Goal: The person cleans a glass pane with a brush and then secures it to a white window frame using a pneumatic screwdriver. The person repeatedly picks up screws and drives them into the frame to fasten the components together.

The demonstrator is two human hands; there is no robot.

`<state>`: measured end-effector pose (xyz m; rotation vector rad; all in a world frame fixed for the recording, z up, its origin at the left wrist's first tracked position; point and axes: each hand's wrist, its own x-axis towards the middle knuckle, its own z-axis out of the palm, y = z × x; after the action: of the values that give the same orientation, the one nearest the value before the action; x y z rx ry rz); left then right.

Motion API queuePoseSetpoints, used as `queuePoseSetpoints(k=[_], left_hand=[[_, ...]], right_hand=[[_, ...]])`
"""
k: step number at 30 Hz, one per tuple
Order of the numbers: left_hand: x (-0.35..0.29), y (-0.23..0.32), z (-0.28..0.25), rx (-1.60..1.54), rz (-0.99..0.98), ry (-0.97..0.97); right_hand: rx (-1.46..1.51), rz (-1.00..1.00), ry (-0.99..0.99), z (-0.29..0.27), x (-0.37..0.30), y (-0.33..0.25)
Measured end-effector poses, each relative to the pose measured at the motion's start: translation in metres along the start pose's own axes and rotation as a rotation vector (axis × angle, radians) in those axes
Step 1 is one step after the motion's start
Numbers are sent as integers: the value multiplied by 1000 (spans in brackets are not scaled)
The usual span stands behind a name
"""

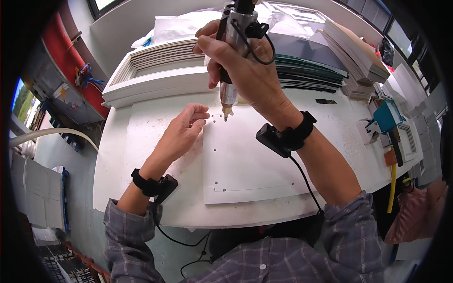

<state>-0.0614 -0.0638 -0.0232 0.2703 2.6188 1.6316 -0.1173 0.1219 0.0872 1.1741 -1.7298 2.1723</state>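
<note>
My right hand (255,70) is wrapped round a silver and black inline power screwdriver (230,92) held upright. Its narrow bit points down over the top left part of a white panel (255,160); whether the tip touches cannot be told. Small screws (215,150) sit along the panel's left edge and at its corners. Beside the panel's upper left corner is my left hand (184,129), its fingers curled in toward the thumb. Anything pinched between them is too small to make out.
White frames (155,68) are stacked at the back left of the white table (155,207). Behind my right hand lie dark sheets (306,70) and pale boards (358,52). A teal tool (387,115) stands at the right edge. A pale hose (52,132) curves in at left.
</note>
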Motion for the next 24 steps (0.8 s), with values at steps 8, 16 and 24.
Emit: queuePoseSetpoints(k=[8,16,24], left_hand=[[-10,100,83,579,346,-80],[38,80,156,675,581,-171],[43,88,172,848,570,-227]], right_hand=[[-168,2,282,-123,-84,-92],[1,23,551,-183,-170,-130],[-21,4,624,-227,-210,-144]])
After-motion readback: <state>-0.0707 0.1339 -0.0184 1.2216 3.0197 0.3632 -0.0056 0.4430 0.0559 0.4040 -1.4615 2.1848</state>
